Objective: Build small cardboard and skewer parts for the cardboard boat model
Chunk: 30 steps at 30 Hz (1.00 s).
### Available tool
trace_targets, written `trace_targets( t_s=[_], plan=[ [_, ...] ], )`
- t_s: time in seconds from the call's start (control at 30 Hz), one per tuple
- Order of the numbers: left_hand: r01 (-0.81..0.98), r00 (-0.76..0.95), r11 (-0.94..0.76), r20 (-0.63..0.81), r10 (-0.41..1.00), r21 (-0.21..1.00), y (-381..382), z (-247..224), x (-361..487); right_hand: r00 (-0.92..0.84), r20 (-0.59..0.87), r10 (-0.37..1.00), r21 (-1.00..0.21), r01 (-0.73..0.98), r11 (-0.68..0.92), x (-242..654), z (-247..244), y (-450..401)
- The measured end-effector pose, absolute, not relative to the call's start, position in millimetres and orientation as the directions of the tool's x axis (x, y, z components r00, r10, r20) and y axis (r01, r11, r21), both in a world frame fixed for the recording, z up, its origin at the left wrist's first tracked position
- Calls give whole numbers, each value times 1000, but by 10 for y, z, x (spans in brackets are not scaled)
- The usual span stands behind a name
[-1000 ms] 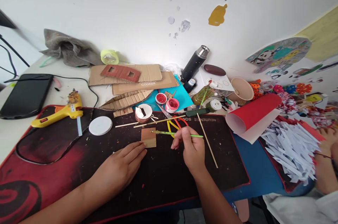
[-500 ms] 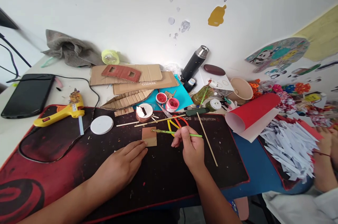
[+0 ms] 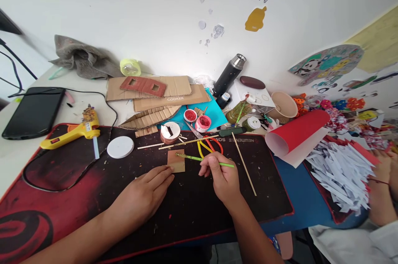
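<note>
Fingers of our right hand (image 3: 226, 178) pinch a green paintbrush (image 3: 193, 157), its bristle end at the brown upper part of a small cardboard square (image 3: 176, 162), while our left hand (image 3: 147, 189) lies nearly flat, fingers together, grasping nothing, fingertips touching the square's lower left edge. We have the square on a black-and-red mat (image 3: 199, 208), near thin wooden sticks (image 3: 188, 142) and scissors (image 3: 205, 146); beyond stand two pots of red paint (image 3: 203, 124).

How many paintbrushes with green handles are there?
2 that I can see: one paintbrush in the right hand, and a red-tipped one at the murky jar. Others may be hidden in the clutter.
</note>
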<state>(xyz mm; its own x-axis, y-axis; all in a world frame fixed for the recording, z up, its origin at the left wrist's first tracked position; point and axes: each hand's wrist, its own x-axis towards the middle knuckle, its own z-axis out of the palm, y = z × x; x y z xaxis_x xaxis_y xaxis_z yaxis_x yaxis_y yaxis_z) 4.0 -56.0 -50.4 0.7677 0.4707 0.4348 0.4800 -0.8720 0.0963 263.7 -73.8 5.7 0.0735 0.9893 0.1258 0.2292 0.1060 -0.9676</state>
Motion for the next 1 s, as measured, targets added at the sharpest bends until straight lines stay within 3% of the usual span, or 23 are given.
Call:
trace_targets(
  t_s=[0.5, 0.73, 1.0],
  plan=[
    [473, 764, -877, 459, 455, 81, -544, -488, 39, -22, 171, 985, -944, 282, 170, 2623, 102, -730],
    [472, 767, -875, 438, 469, 110, -554, -515, 34, 77, 153, 985, -957, 261, 128, 2751, 139, -792],
    [478, 760, -870, 443, 476, 116, -558, -524, 25, 19, 109, 994, -962, 255, 100, 2543, 84, -740]
  ],
)
